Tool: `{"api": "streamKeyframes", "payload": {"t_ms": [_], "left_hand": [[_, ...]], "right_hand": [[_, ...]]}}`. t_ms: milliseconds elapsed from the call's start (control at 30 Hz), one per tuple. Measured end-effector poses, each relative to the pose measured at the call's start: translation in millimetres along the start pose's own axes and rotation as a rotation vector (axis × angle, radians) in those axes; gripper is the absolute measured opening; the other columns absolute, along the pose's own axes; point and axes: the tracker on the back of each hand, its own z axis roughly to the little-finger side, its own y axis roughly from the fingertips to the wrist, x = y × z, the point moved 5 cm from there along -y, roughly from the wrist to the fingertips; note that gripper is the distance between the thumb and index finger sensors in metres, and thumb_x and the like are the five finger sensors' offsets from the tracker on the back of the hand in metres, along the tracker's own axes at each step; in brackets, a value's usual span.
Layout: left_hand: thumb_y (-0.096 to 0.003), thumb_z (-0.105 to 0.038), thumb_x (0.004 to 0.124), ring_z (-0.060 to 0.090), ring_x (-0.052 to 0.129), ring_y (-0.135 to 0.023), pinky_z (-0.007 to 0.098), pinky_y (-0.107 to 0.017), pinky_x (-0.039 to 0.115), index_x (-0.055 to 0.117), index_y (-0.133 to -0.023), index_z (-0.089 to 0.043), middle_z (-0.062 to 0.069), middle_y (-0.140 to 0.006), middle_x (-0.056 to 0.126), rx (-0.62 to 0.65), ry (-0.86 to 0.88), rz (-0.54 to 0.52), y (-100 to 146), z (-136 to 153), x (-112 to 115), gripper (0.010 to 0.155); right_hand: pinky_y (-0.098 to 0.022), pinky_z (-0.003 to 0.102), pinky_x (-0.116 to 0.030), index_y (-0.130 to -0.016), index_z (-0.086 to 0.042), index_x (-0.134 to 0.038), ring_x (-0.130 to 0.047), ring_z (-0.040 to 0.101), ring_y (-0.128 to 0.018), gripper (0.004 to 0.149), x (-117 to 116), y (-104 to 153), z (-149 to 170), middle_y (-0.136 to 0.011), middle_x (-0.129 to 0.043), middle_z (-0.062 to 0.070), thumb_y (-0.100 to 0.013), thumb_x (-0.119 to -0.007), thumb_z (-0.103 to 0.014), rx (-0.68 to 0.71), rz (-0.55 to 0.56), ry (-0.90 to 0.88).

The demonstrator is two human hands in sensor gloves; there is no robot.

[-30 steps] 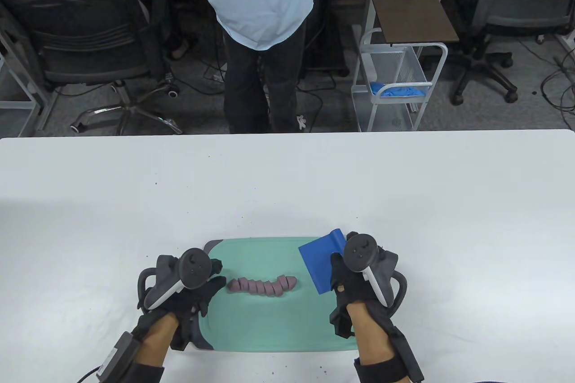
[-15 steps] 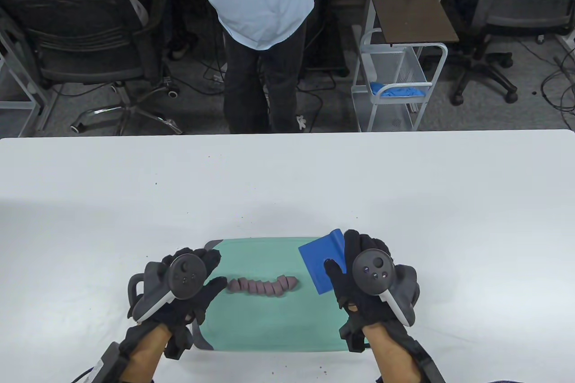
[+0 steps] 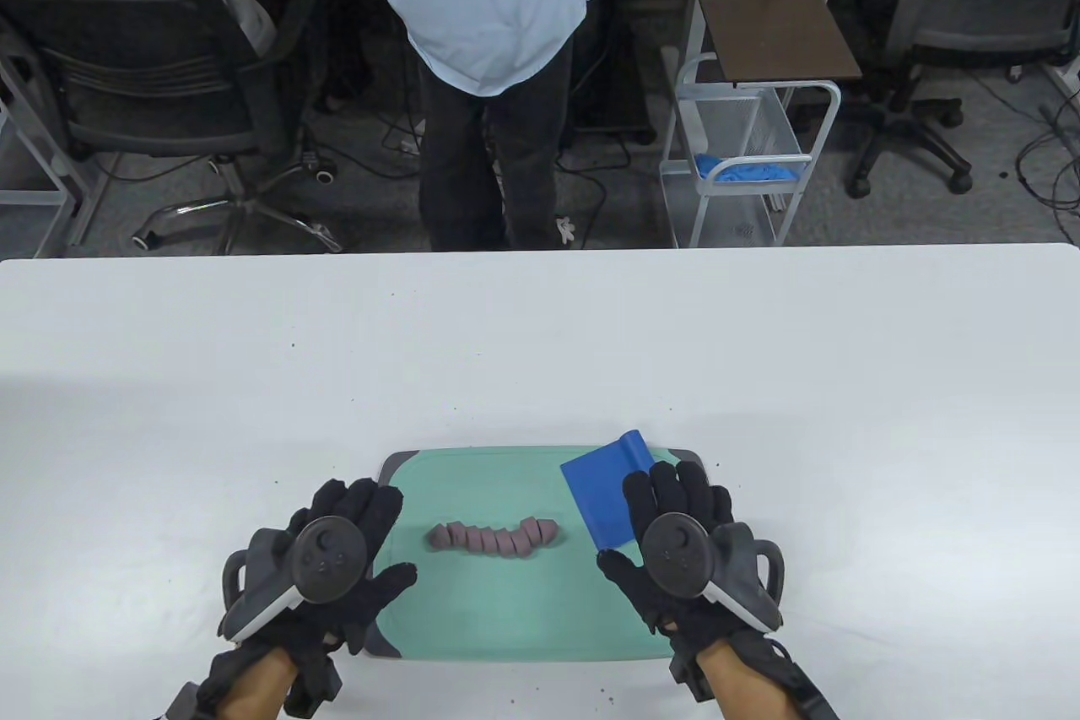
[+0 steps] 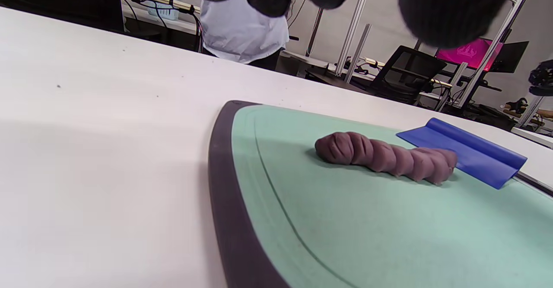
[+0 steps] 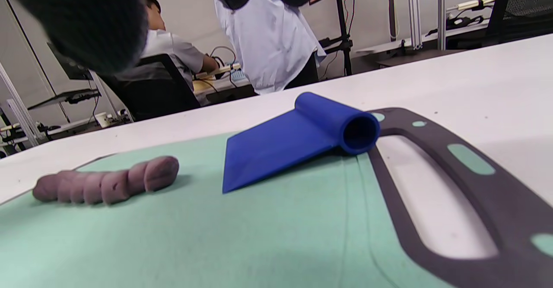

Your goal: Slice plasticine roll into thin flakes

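The left hand (image 3: 337,551) has drawn back from the roll (image 3: 494,538) over the last second and now lies flat with fingers spread at the board's (image 3: 506,619) left edge, holding nothing. The roll lies mid-board, scored into segments that still cling together. The right hand (image 3: 675,538) has let go of the blue scraper (image 3: 603,496), which lies flat on the board just beside its spread fingertips, so the cutting looks finished or paused.
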Motion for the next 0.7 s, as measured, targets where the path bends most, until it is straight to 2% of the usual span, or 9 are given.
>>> {"api": "streamKeyframes", "payload": {"t_ms": [333,700], "left_hand": [[-0.0336,-0.072,0.068,0.036,0.025,-0.116,0.060,-0.081,0.041,0.032,-0.109,-0.041,-0.005,-0.123,0.026,-0.009,-0.015,0.065,-9,7,20,0.089],[-0.0343,-0.072,0.068,0.037,0.030,-0.116,0.060,-0.081,0.043,0.032,-0.109,-0.040,-0.005,-0.123,0.030,0.014,-0.010,0.080,-8,-1,26,0.089]], "right_hand": [[-0.073,0.067,-0.010,-0.112,-0.024,-0.020,0.002,0.041,-0.105,0.095,-25,-6,10,-0.117,-0.007,0.010,-0.044,-0.075,-0.063,-0.042,-0.166,-0.010],[-0.073,0.067,-0.012,-0.112,-0.024,-0.021,0.000,0.042,-0.105,0.094,-26,-7,13,-0.118,-0.010,0.012,-0.045,-0.075,-0.061,-0.053,-0.175,-0.025]]}}
